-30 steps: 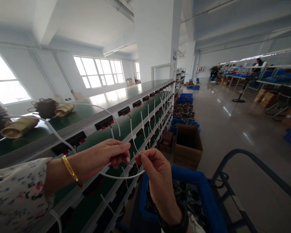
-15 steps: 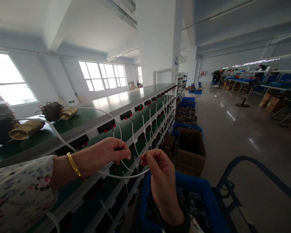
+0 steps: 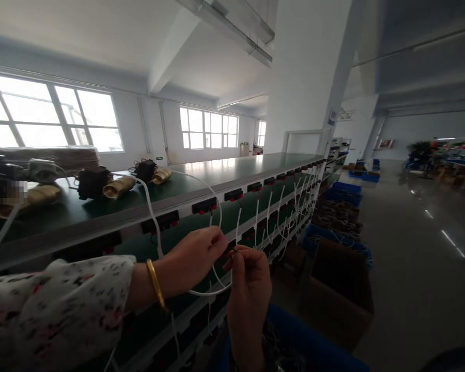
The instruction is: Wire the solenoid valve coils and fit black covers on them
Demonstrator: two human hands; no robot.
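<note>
In front of the shelving, my left hand (image 3: pixel 196 258) and my right hand (image 3: pixel 250 289) meet at the fingertips. Both are closed in a pinch. A white cable (image 3: pixel 209 293) loops below my left hand and runs up to my right fingers, which grip its end. Thin dark wires (image 3: pixel 233 250) show at the fingertips, and my left fingers close on them; their tips are partly hidden. Behind the hands, black terminal clips with red levers (image 3: pixel 233 195) line the shelf edge. Brass valves with black actuators (image 3: pixel 119 187) stand on the green top.
A cardboard box (image 3: pixel 343 279) stands on the floor to the right. Beneath my right hand is a blue bin (image 3: pixel 306 336) with dark contents. More blue crates (image 3: pixel 344 194) of cables line the shelving. White cables (image 3: pixel 269 212) hang from the clips.
My view has swung left, bringing more valves into sight. My left hand has closed the gap to my right hand and now touches the wires at its fingertips.
</note>
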